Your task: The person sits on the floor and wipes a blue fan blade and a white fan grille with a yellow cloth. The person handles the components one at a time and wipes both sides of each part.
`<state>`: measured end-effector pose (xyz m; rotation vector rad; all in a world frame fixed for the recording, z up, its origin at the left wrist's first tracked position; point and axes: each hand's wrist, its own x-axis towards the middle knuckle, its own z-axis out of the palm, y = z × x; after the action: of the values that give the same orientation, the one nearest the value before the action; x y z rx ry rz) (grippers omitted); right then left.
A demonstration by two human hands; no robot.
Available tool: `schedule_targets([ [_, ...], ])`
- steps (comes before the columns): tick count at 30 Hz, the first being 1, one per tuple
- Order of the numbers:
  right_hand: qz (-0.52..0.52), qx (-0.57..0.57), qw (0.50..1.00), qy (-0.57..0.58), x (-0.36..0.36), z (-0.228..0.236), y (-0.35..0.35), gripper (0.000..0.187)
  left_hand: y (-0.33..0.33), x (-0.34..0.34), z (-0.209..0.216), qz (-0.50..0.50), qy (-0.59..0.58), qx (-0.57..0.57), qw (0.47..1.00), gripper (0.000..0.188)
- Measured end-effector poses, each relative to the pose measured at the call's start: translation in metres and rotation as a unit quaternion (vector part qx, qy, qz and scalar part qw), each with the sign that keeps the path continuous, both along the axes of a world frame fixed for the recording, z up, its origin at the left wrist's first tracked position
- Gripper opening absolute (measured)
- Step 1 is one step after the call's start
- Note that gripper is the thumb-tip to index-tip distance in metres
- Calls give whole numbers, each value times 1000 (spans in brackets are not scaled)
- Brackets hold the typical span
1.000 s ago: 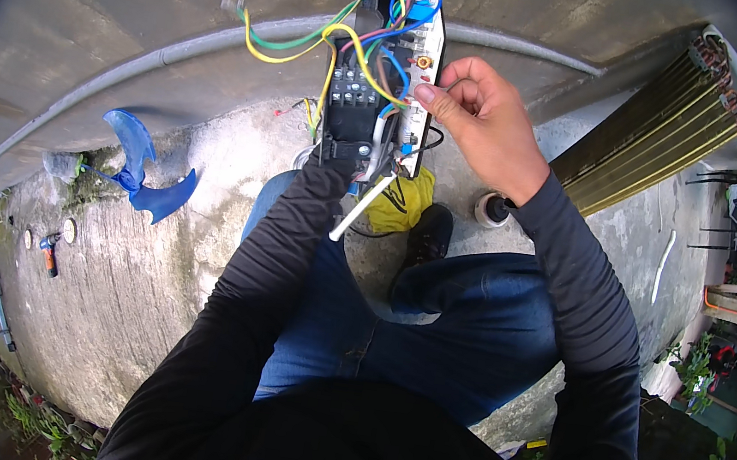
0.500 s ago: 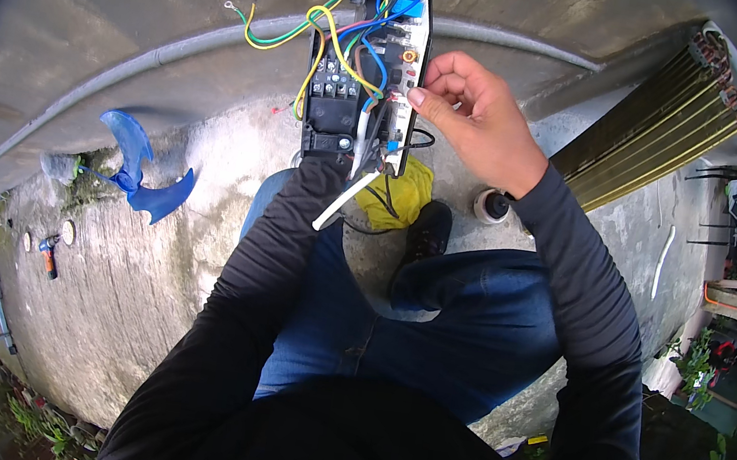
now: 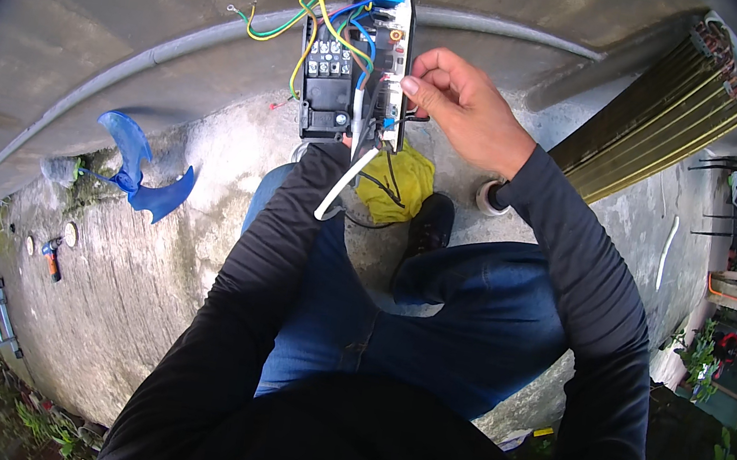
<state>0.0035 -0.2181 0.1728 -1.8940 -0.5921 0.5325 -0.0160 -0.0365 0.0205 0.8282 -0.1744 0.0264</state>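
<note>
- fingers of the left hand (image 3: 346, 140) are hidden behind the control box, so i cannot tell how they close; on the right hand (image 3: 470, 111), thumb and forefinger are bent with a gap between them, at the box's right edge, and i cannot tell whether they clamp it or only touch.
- far left, an orange-and-blue power drill (image 3: 53, 262) lies on the concrete, and nearer, a blue fan propeller (image 3: 131, 177) sits by the wall, both apparently laid out of the way.
- yellow-and-green wires (image 3: 268, 37) loop out leftward, loose at their ends, one ending in a ring terminal.
- black control box (image 3: 326, 94) is held up in front of the person, above the knees, terminal block and circuit board (image 3: 396, 94) facing the eyes, probably for a close look; the left hand seems to bear its weight, the right to steady it.
- white cable (image 3: 340, 186) hangs from its lower end, near a yellow bag (image 3: 417, 176).
- far right, a finned coil (image 3: 659, 110) leans on the wall, likely to save space.
- against the earlier frame, box and right hand have shifted left and slightly up; the right sleeve now covers part of a jar (image 3: 487, 199).
</note>
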Motion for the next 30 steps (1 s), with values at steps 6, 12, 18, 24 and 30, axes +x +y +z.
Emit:
schedule_targets([
  [6, 20, -25, 999, -9, 2, 0, -2, 18, -1, 3, -5, -16, 9, -20, 1000, 44],
  [12, 12, 15, 999, 26, 1, -7, 1, 26, -6, 6, -15, -33, 20, -48, 998, 46],
  [18, 62, 6, 994, 90, -4, 0, -7, 29, 3, 8, -41, 10, 37, -17, 999, 48],
  [24, 103, -55, 992, -53, -9, 16, -7, 26, 18, 23, -70, 160, 30, 245, 956, 42],
  [30, 124, -127, 977, -116, -30, 18, 3, 23, 26, 15, -87, 200, 21, 376, 905, 52],
])
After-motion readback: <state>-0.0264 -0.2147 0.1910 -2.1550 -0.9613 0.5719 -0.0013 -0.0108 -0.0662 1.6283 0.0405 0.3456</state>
